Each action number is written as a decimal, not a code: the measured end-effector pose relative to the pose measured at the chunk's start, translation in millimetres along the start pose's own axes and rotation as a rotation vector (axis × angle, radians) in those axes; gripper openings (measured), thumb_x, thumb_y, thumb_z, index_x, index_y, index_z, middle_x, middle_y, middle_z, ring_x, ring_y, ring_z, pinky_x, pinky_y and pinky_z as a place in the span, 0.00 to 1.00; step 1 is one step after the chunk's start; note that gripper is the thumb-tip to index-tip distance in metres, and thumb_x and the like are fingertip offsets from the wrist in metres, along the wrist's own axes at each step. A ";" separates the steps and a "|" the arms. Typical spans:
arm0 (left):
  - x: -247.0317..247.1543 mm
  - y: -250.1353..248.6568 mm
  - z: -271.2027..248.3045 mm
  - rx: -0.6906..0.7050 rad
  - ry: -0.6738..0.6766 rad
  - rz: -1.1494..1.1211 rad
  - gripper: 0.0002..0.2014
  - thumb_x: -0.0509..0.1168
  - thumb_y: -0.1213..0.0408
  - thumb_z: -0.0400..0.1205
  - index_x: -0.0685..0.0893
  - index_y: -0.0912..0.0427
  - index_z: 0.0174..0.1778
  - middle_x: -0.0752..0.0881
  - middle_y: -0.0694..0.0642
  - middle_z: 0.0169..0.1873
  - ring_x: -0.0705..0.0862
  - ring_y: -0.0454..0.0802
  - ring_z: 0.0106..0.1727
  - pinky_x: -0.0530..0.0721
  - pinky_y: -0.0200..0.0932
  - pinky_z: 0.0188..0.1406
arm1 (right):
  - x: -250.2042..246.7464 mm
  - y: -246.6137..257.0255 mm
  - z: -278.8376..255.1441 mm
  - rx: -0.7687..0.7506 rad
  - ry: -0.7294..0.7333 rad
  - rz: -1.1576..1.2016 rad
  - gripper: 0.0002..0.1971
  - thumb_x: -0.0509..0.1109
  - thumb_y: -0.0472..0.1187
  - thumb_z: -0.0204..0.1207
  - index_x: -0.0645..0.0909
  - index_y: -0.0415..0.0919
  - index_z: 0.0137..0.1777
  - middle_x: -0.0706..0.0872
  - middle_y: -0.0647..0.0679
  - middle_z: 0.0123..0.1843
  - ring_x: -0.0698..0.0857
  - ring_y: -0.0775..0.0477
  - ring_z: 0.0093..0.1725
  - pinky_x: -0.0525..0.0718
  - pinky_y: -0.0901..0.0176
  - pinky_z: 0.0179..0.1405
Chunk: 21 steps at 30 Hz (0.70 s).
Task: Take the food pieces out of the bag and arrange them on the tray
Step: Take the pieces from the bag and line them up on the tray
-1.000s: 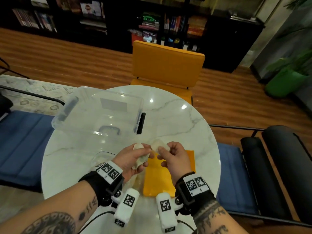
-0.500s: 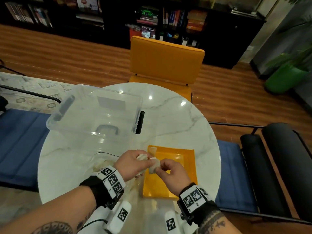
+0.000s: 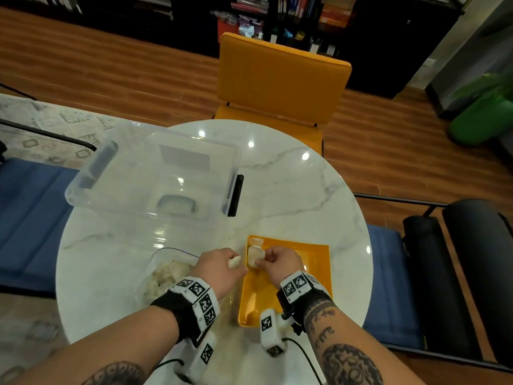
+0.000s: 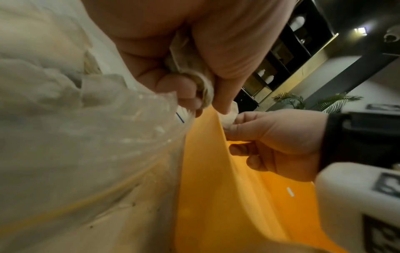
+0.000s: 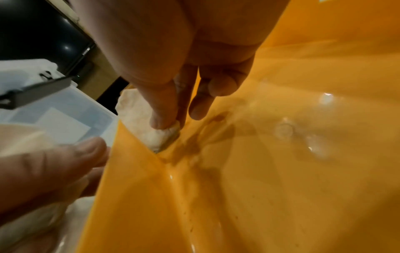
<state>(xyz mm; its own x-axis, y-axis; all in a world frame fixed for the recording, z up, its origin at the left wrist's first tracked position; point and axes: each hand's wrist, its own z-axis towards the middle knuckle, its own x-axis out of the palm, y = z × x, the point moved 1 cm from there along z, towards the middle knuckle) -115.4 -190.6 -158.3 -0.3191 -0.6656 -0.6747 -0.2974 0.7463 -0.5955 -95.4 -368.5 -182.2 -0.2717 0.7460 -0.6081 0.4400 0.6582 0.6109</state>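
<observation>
Pinching a pale food piece [image 3: 254,259] against the far left corner of the orange tray [image 3: 313,276], the right hand [image 3: 280,263] works beside another piece [image 3: 256,241] lying at the tray's rim. The left hand [image 3: 219,269] curls its fingers [image 4: 184,89] around a second pale piece [image 3: 234,262] just left of the tray, above the clear bag [image 3: 166,276] of blurred pieces on the marble surface [image 3: 291,195]. Only black-and-white square markers on the wristbands [image 3: 198,297] show; the clear bin [image 3: 155,176] carries a blank-looking label, unreadable.
</observation>
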 end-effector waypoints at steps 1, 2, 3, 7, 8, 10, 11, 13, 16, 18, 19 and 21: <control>0.9 0.5 0.1 -0.007 0.011 0.012 0.14 0.72 0.44 0.75 0.87 0.44 0.54 0.89 0.47 0.46 0.86 0.47 0.47 0.85 0.42 0.48 | 1.8 0.2 3.8 0.027 0.004 -0.006 0.06 0.80 0.48 0.72 0.85 0.52 0.43 0.87 0.56 0.39 0.84 0.55 0.41 0.74 0.68 0.33; 1.9 0.9 0.6 -0.011 0.020 0.023 0.14 0.72 0.45 0.75 0.87 0.44 0.53 0.89 0.47 0.45 0.86 0.46 0.47 0.84 0.41 0.46 | 3.8 0.0 7.8 0.051 0.008 -0.004 0.07 0.80 0.49 0.71 0.85 0.52 0.42 0.87 0.57 0.39 0.84 0.54 0.40 0.75 0.66 0.34; 2.2 0.5 0.6 -0.005 0.022 0.028 0.13 0.72 0.46 0.76 0.88 0.45 0.53 0.89 0.47 0.45 0.85 0.46 0.46 0.82 0.40 0.44 | 5.9 -1.0 11.4 0.073 0.009 0.005 0.09 0.81 0.51 0.69 0.85 0.51 0.41 0.87 0.56 0.39 0.84 0.54 0.40 0.77 0.64 0.36; 1.7 -1.0 -0.1 0.016 0.021 0.042 0.13 0.71 0.47 0.78 0.88 0.45 0.55 0.88 0.47 0.46 0.85 0.46 0.47 0.82 0.40 0.45 | 9.9 -1.7 18.1 0.123 0.010 -0.004 0.12 0.82 0.55 0.67 0.82 0.52 0.36 0.86 0.56 0.36 0.82 0.55 0.35 0.76 0.63 0.33; 2.1 -0.2 0.4 0.011 0.028 0.044 0.13 0.71 0.47 0.78 0.88 0.45 0.56 0.88 0.47 0.46 0.85 0.46 0.48 0.83 0.41 0.47 | 9.8 -1.2 18.6 0.128 0.006 -0.013 0.12 0.81 0.55 0.67 0.83 0.52 0.36 0.86 0.56 0.37 0.82 0.55 0.36 0.76 0.63 0.34; 2.2 0.4 1.0 0.006 0.038 0.047 0.14 0.70 0.46 0.77 0.88 0.45 0.56 0.89 0.48 0.48 0.86 0.47 0.49 0.84 0.41 0.48 | 9.8 0.9 18.8 0.132 -0.009 -0.015 0.12 0.82 0.56 0.67 0.84 0.51 0.39 0.88 0.55 0.39 0.84 0.54 0.39 0.78 0.62 0.38; 2.2 0.3 1.1 0.009 0.038 0.052 0.14 0.70 0.46 0.77 0.88 0.45 0.56 0.89 0.48 0.48 0.86 0.47 0.49 0.83 0.41 0.48 | 9.9 2.1 18.8 0.137 -0.018 -0.008 0.12 0.82 0.56 0.66 0.85 0.51 0.40 0.88 0.55 0.41 0.85 0.54 0.40 0.79 0.61 0.38; 1.9 -0.5 0.9 0.017 0.036 0.063 0.13 0.71 0.46 0.78 0.88 0.46 0.55 0.89 0.48 0.47 0.86 0.47 0.49 0.82 0.39 0.47 | 8.9 2.8 18.1 0.162 -0.042 0.023 0.12 0.83 0.54 0.66 0.85 0.51 0.41 0.89 0.55 0.42 0.86 0.54 0.42 0.80 0.61 0.38; 2.8 -0.1 1.3 0.014 0.045 0.060 0.13 0.71 0.45 0.77 0.88 0.45 0.55 0.89 0.47 0.47 0.85 0.46 0.48 0.83 0.40 0.48 | 5.3 0.6 15.5 0.201 -0.089 0.073 0.11 0.83 0.53 0.67 0.86 0.51 0.44 0.89 0.55 0.44 0.86 0.54 0.43 0.82 0.60 0.42; 2.1 0.0 1.6 0.005 0.051 0.058 0.14 0.70 0.45 0.77 0.88 0.44 0.55 0.89 0.46 0.46 0.85 0.46 0.48 0.83 0.41 0.48 | 4.4 1.3 15.0 0.198 -0.093 0.070 0.10 0.82 0.53 0.68 0.87 0.51 0.44 0.89 0.55 0.43 0.86 0.53 0.43 0.84 0.59 0.43; 2.1 -0.2 2.0 0.006 0.053 0.057 0.14 0.70 0.45 0.77 0.88 0.44 0.55 0.89 0.46 0.46 0.85 0.46 0.48 0.83 0.41 0.48 | 4.7 2.6 15.0 0.195 -0.093 0.066 0.10 0.81 0.53 0.69 0.88 0.50 0.44 0.89 0.55 0.43 0.86 0.53 0.43 0.83 0.59 0.42; 1.9 -1.0 1.6 0.011 0.053 0.057 0.12 0.71 0.47 0.77 0.88 0.45 0.54 0.89 0.46 0.45 0.85 0.46 0.47 0.82 0.40 0.46 | 5.6 6.7 15.1 0.189 -0.091 0.055 0.10 0.81 0.54 0.69 0.88 0.50 0.42 0.89 0.55 0.42 0.86 0.53 0.42 0.82 0.60 0.39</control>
<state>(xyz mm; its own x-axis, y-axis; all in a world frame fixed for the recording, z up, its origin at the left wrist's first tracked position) -114.3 -192.6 -159.7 -0.3826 -0.6215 -0.6837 -0.2672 0.7828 -0.5620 -81.1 -361.4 -189.1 -0.1679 0.7624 -0.6250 0.6073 0.5794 0.5437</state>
